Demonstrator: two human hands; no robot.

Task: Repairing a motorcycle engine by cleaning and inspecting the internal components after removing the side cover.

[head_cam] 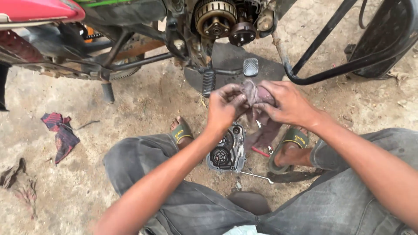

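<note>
Both my hands meet in front of me around a dirty purplish rag. My left hand pinches its left side, and my right hand grips its right side; the cloth hangs down between them. Whatever is wrapped inside the rag is hidden. Below the hands, a grey engine side cover lies on the dirt between my sandalled feet, inner side up. Above, the motorcycle's open engine shows a round clutch assembly.
A red-handled tool and a thin metal rod lie beside the cover. A dark red cloth lies on the ground at left. The footpeg, brake pedal and black crash guard stand close ahead.
</note>
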